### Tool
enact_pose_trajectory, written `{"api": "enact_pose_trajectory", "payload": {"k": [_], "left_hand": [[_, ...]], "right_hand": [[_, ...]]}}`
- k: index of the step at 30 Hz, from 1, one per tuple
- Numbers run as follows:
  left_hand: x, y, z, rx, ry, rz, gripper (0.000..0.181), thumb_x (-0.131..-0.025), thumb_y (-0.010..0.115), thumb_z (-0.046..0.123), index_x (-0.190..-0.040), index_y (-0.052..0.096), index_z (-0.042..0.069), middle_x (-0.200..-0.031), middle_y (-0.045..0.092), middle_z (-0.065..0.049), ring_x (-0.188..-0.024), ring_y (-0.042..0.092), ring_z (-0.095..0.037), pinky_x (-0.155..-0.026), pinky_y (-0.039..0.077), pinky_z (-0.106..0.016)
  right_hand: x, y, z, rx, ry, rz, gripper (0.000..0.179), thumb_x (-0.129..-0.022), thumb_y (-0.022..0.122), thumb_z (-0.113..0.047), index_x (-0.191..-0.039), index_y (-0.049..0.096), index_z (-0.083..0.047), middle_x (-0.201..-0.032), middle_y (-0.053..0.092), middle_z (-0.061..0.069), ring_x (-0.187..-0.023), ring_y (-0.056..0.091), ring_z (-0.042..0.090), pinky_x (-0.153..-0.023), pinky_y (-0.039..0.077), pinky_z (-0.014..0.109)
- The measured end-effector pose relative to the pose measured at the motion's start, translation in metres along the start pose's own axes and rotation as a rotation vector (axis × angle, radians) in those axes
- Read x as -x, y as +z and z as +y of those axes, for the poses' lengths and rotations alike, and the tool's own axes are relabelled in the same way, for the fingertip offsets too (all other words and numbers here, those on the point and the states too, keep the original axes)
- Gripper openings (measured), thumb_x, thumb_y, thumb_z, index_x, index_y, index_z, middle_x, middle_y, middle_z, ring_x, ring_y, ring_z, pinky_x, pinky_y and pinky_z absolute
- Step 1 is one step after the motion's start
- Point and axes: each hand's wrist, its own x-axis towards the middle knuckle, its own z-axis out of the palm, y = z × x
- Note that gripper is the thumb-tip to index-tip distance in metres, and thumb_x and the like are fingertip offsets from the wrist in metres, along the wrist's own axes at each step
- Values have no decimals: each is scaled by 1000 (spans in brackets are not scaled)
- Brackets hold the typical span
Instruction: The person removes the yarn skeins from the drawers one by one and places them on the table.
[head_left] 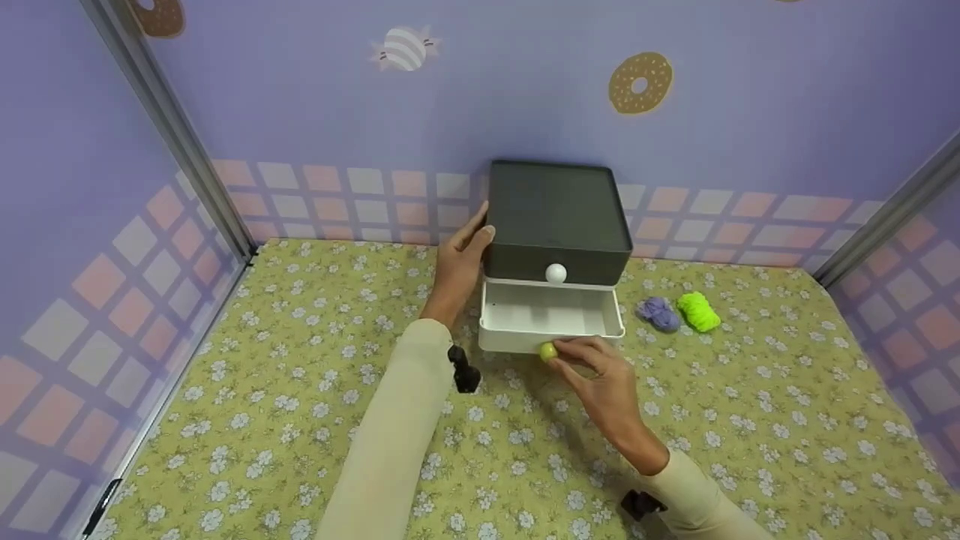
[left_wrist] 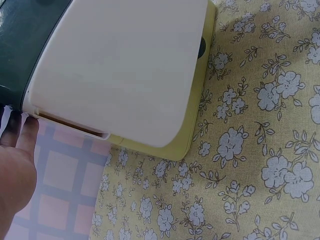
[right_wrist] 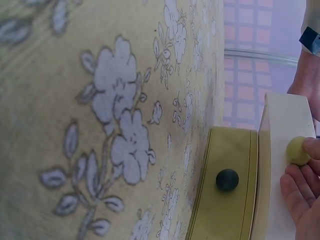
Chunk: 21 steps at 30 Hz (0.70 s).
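A small drawer unit (head_left: 555,206) with a dark upper section and a white round knob (head_left: 556,274) stands against the back wall. Its white middle drawer (head_left: 502,342) is pulled out, and nothing shows inside. My right hand (head_left: 607,379) pinches that drawer's yellow-green ball knob (right_wrist: 297,151) between thumb and fingers. My left hand (head_left: 459,266) rests against the unit's left side, fingers extended along it. Under the white drawer, the right wrist view shows a mustard-yellow lower drawer (right_wrist: 220,155) with a dark knob (right_wrist: 227,180); it sits further back than the white one.
To the right of the unit, a purple yarn-like bundle (head_left: 659,313) and a neon-green one (head_left: 698,311) lie side by side. A floral cloth (head_left: 285,420) covers the table. Patterned panels (head_left: 337,112) enclose the back and both sides.
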Motion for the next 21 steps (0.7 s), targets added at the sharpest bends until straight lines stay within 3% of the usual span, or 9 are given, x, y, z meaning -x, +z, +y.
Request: {"api": "enact_pose_trajectory", "payload": {"k": [6,11,17,21], "left_hand": [[0,0,2,-10,-8,6,47,-111,58,38,-158,52,39,-167,40,6,-153,37,-15,-120,37,-32],[-2,1,0,20,10,8,47,-111,59,36,-158,52,36,-166,41,6,-152,38,-14,-118,39,-29],[-2,2,0,37,20,18,47,-111,61,34,-158,53,34,-166,42,5,-151,41,-14,-116,41,-28],[-2,2,0,41,25,20,47,-111,61,33,-158,53,32,-166,42,4,-151,41,-14,-116,41,-28]], "right_hand": [[-4,3,2,8,18,5,31,-80,87,10,-109,82,2,-107,74,13,-91,76,30,-86,57,19],[-10,6,5,9,53,6,29,-81,85,16,-108,80,8,-106,72,20,-92,75,35,-86,60,26],[-17,6,8,-6,102,-15,26,-88,85,2,-114,82,-3,-112,73,9,-98,75,27,-86,63,40],[-23,6,13,-18,103,-28,25,-92,84,-4,-116,82,-7,-114,72,4,-100,75,23,-87,62,35]]}}
